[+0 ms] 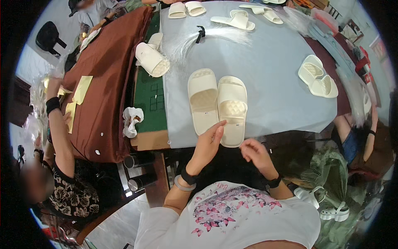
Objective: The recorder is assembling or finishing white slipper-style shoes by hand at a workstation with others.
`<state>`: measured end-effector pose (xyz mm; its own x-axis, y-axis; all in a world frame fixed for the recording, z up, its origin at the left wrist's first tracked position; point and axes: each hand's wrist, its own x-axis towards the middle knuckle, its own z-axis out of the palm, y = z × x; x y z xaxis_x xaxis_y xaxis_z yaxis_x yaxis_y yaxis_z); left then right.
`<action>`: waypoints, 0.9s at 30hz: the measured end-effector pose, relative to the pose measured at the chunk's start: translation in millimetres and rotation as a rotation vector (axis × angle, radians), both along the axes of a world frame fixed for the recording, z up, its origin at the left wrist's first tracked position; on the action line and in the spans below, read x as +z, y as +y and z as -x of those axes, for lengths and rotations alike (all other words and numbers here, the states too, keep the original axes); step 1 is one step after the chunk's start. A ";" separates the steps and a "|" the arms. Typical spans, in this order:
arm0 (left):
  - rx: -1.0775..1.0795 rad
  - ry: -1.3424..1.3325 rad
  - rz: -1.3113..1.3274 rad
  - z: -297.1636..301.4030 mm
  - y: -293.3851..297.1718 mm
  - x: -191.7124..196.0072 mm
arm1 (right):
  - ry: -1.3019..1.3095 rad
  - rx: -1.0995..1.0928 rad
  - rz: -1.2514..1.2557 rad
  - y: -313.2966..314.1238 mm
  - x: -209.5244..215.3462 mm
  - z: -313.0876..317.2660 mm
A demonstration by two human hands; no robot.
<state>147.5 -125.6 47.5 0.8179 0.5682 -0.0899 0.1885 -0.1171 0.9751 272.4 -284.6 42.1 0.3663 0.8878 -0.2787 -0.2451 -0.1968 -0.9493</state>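
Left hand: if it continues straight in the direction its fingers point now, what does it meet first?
The left hand points up and right, fingertips already at the heel of the right cream slipper. It would likely meet that slipper first, though contact is hard to judge.

- Left hand (pixel 208 143) raised from a bent forearm, fingers extended forward, thumb tip pointing up; two bands circle the wrist.
- Right hand (pixel 254 150) loosely curled, fingertips pinched together, a dark band on its wrist.

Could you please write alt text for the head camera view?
The left hand touches a pair of cream slippers at the near edge of a grey-blue table; the right hand hovers nearby. More cream slippers lie scattered beyond.
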 end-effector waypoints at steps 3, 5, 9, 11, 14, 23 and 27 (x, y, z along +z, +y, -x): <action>0.091 -0.324 0.562 3.8 -0.4 33.2 | -0.219 0.248 0.102 0.5 -0.3 16.2; 0.246 -0.417 0.676 13.8 7.1 43.8 | -0.467 0.428 0.194 -4.9 -4.5 19.6; 0.784 -0.502 0.218 45.5 35.0 62.1 | -0.795 0.788 0.336 -21.5 -17.3 18.0; 0.824 -0.538 0.198 54.5 46.1 68.2 | -0.725 0.754 0.297 -22.8 -14.9 2.2; 0.819 -0.381 0.132 59.2 51.9 46.4 | -0.610 0.549 0.168 -18.1 2.7 -22.7; 0.279 0.038 0.162 23.3 33.2 -9.9 | 0.588 -0.400 -0.500 8.6 27.3 -81.8; 0.248 -0.054 0.137 21.4 31.7 -29.7 | 0.466 -0.379 -0.583 26.7 33.3 -79.6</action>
<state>126.1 -93.9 17.8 0.6613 0.7370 -0.1394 0.1422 0.0593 0.9881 352.1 -257.9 75.4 0.6298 0.7767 -0.0100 -0.5887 0.4690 -0.6584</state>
